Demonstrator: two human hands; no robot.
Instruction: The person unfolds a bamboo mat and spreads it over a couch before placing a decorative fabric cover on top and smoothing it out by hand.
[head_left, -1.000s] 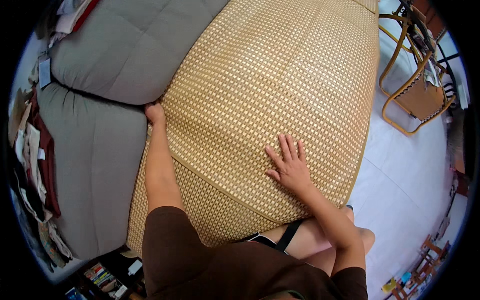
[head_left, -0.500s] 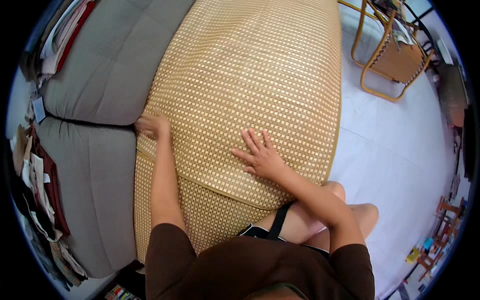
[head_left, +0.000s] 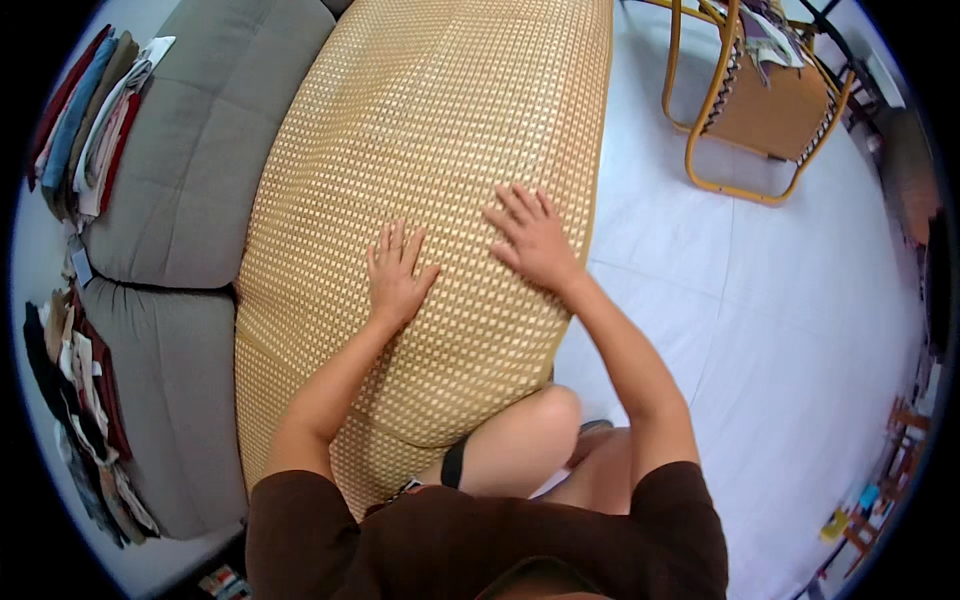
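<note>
A woven, tan checked mat (head_left: 450, 120) with a bound brown edge covers the long sofa seat in front of me. On its middle lies my left hand (head_left: 399, 283), palm down with the fingers spread. My right hand (head_left: 538, 240) rests flat on the mat closer to its right edge, fingers apart as well. Neither hand holds anything. Near my legs, a bound edge crosses the mat where a lower piece of the same weave shows.
Grey back cushions (head_left: 220, 130) line the left side, with folded clothes (head_left: 90, 120) along their top. A brown folding chair (head_left: 765, 110) with cloth on it stands at the far right on the pale tiled floor (head_left: 680, 280). Small wooden furniture (head_left: 905, 430) sits at the right rim.
My left hand has left the gap beside the back cushions and now lies on the middle of the mat. My right hand has shifted toward the mat's right edge. The view has turned.
</note>
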